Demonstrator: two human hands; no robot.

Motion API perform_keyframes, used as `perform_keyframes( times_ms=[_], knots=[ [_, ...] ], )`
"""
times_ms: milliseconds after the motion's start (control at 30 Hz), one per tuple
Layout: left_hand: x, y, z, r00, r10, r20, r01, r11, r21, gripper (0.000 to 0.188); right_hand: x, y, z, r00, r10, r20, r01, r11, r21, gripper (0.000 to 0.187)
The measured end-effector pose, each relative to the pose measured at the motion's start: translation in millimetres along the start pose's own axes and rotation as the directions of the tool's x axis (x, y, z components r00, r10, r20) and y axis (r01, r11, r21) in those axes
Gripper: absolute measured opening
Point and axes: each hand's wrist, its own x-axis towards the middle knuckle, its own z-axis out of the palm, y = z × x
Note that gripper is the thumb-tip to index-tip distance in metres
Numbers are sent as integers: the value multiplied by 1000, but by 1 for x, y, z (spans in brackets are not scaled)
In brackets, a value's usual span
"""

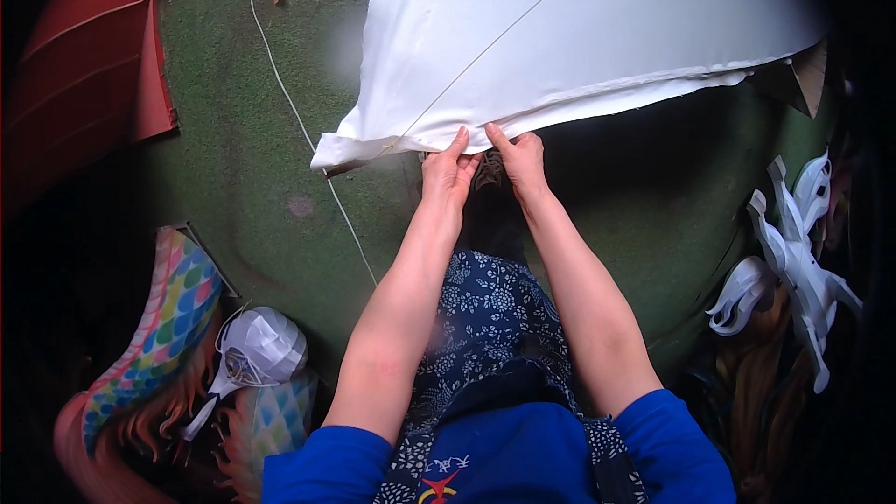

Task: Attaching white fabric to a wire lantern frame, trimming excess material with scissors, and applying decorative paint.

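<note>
A large sheet of white cloth (pixel 569 28) spreads before me over something flat, its near edge folded and bunched. My left hand (pixel 451 173) pinches that edge between thumb and fingers. Close beside it, my right hand (pixel 520 161) grips the same edge, thumb on top and fingers underneath. A thin pale cord (pixel 509 28) runs diagonally across the cloth down to its near left corner, which sticks out past my left hand. Whatever lies beneath the cloth is mostly hidden; a brown corner (pixel 809 77) shows at its right end.
Green carpet (pixel 252 168) covers the floor, with a white cable (pixel 280 84) along it. A red ribbed form (pixel 93 47) stands far left. Near left are a colourful scaled figure (pixel 163 317) and a white faceted object (pixel 266 345). White curved pieces (pixel 793 257) lie at right.
</note>
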Motion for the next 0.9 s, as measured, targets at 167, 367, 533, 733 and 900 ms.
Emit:
perform_keyframes(
  times_ms=[167,367,533,733,900],
  knots=[
    [-3,-6,-1,1000,-12,-8,11,999,-52,27,-1,4,-6,999,-46,14,39,946,321,34],
    [-8,2,14,995,-64,-76,61,997,-49,27,0,-10,-4,998,61,-28,-42,888,458,32],
    [-13,-2,16,983,-47,-179,34,997,-72,28,0,-13,7,992,120,-33,-96,903,418,31],
    [-10,-2,6,992,-47,-115,48,999,6,31,2,-10,14,983,167,-82,-110,876,469,26],
    [-17,-16,7,987,112,-116,-115,993,-18,35,5,-8,16,982,133,-132,-52,868,493,26]
  ],
)
